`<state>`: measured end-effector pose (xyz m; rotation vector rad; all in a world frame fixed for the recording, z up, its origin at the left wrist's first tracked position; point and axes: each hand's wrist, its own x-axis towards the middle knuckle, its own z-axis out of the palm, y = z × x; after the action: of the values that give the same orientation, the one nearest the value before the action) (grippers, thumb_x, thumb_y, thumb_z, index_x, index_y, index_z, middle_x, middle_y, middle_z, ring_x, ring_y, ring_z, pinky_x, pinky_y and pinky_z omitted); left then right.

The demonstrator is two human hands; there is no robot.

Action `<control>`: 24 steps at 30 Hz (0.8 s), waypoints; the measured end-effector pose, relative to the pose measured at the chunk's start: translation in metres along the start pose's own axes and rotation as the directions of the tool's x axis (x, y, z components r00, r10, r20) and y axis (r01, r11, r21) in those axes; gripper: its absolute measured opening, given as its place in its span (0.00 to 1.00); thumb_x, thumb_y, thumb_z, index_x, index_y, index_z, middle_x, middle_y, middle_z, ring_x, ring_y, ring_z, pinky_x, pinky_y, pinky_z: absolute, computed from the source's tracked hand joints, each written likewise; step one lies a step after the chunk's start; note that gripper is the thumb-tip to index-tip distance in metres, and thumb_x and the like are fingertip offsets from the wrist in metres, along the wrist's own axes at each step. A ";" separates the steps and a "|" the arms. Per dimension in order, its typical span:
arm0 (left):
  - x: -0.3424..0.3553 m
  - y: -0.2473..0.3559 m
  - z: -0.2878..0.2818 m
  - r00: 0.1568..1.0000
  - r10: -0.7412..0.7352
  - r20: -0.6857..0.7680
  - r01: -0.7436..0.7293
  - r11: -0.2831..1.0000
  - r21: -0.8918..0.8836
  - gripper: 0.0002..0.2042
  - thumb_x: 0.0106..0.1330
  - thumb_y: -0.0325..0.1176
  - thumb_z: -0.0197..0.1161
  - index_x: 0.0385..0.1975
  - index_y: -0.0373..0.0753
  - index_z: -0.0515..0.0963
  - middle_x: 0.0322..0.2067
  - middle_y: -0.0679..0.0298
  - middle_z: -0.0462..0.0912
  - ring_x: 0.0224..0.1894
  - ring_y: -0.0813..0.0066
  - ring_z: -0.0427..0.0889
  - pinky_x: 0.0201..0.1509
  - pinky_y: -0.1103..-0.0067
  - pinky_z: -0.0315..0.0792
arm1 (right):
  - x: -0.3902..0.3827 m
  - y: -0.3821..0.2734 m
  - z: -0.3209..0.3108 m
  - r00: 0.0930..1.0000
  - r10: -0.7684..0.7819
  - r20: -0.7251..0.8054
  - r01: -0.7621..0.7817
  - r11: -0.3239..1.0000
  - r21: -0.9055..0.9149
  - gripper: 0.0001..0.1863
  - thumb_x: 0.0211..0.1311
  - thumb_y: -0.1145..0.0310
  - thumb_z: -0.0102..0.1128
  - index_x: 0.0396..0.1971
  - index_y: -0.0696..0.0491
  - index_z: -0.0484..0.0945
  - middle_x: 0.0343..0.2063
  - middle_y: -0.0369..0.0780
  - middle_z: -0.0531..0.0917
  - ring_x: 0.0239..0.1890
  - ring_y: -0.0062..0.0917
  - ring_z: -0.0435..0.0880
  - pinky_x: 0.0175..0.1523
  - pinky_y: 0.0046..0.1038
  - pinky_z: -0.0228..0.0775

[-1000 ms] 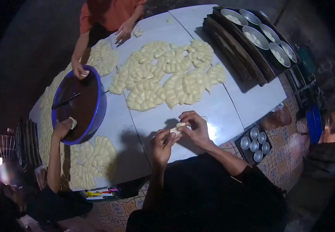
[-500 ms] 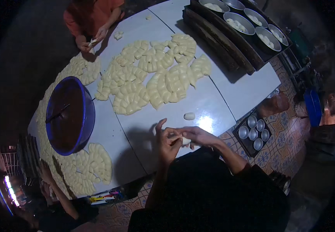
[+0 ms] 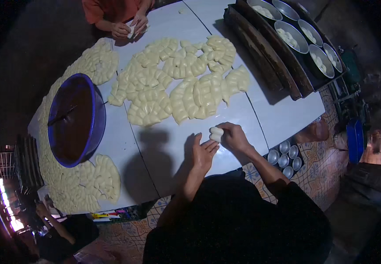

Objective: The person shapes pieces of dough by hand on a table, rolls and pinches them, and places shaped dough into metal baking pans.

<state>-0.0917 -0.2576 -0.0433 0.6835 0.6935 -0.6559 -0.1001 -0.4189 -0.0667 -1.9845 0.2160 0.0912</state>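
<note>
My left hand [image 3: 202, 156] is open over the near middle of the tiled table, palm up and fingers apart, just below two small pale dough rolls [image 3: 216, 134]. My right hand [image 3: 235, 138] has its fingers closed on the rolls, which lie side by side, touching. Beyond my hands, joined flat pieces of cut, glossy dough [image 3: 151, 110] cover the middle of the white table [image 3: 278, 119].
A blue basin [image 3: 97, 114] of brown filling stands left, amid more dough. Dark trays [image 3: 263, 53] with metal pans are stacked back right; round tins [image 3: 283, 160] sit below the near edge. A co-worker in orange [image 3: 118, 11] handles something white opposite; another person [image 3: 63, 233] is at lower left.
My hands were together pinching one piece; now my left has opened and drawn apart, and my right holds two rolls. The co-workers' hands have left the basin.
</note>
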 end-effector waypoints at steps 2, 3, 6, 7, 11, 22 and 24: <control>0.005 -0.007 -0.011 0.999 0.016 -0.047 -0.016 1.000 0.000 0.32 0.63 0.50 0.52 0.60 0.39 0.49 0.49 0.39 0.63 0.54 0.48 0.67 0.62 0.61 0.62 | -0.003 -0.019 0.000 0.988 0.019 0.153 -0.010 0.998 -0.058 0.19 0.48 0.74 0.61 0.45 0.56 0.78 0.39 0.49 0.82 0.42 0.37 0.82 0.48 0.30 0.72; 0.001 -0.010 -0.015 0.999 0.010 -0.035 -0.009 0.999 0.037 0.34 0.64 0.50 0.51 0.62 0.39 0.47 0.49 0.39 0.63 0.54 0.48 0.67 0.63 0.61 0.62 | -0.007 -0.014 0.001 0.990 -0.031 0.141 0.045 0.994 -0.096 0.19 0.48 0.73 0.62 0.44 0.56 0.79 0.38 0.49 0.82 0.41 0.38 0.82 0.47 0.31 0.72; -0.012 -0.007 -0.030 0.998 0.001 -0.069 0.007 0.993 0.114 0.37 0.65 0.51 0.50 0.67 0.39 0.43 0.50 0.39 0.63 0.54 0.48 0.67 0.63 0.62 0.61 | -0.009 -0.005 0.005 0.987 -0.082 0.140 0.114 0.965 -0.237 0.18 0.48 0.70 0.65 0.42 0.56 0.79 0.34 0.50 0.81 0.39 0.44 0.80 0.46 0.36 0.71; -0.006 -0.003 -0.044 0.986 -0.134 -0.098 0.139 0.989 0.044 0.36 0.65 0.51 0.49 0.67 0.40 0.43 0.50 0.39 0.63 0.54 0.49 0.67 0.63 0.61 0.60 | -0.005 -0.012 0.004 0.987 -0.155 0.049 0.162 0.936 -0.311 0.17 0.50 0.68 0.64 0.41 0.56 0.79 0.34 0.50 0.80 0.40 0.45 0.78 0.47 0.37 0.70; -0.035 0.002 -0.041 0.985 -0.027 -0.172 0.059 0.981 0.185 0.28 0.66 0.47 0.49 0.61 0.39 0.56 0.50 0.44 0.66 0.53 0.51 0.70 0.58 0.60 0.64 | 0.033 -0.040 0.003 0.952 -0.241 -0.187 0.137 0.887 -0.441 0.15 0.52 0.67 0.56 0.39 0.59 0.78 0.36 0.51 0.78 0.41 0.47 0.75 0.47 0.41 0.66; -0.086 0.056 -0.086 0.879 0.474 0.057 -0.468 0.831 0.301 0.14 0.66 0.34 0.50 0.46 0.32 0.70 0.38 0.52 0.79 0.44 0.62 0.79 0.49 0.71 0.72 | -0.062 -0.081 0.028 0.987 -0.107 -0.118 0.145 0.908 0.394 0.09 0.46 0.78 0.61 0.30 0.55 0.74 0.27 0.40 0.76 0.35 0.24 0.77 0.37 0.26 0.68; -0.095 0.055 -0.083 0.844 0.463 0.271 -0.533 0.783 0.322 0.15 0.68 0.32 0.47 0.49 0.29 0.69 0.42 0.51 0.78 0.47 0.61 0.78 0.53 0.71 0.71 | -0.077 -0.116 0.020 0.878 -0.476 -0.052 0.478 0.865 0.152 0.11 0.47 0.80 0.63 0.30 0.54 0.73 0.35 0.38 0.73 0.45 0.23 0.74 0.42 0.22 0.70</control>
<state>-0.1371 -0.1343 -0.0027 1.1149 0.1851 -0.3461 -0.1530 -0.3458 0.0412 -1.8233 -0.2593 -0.2530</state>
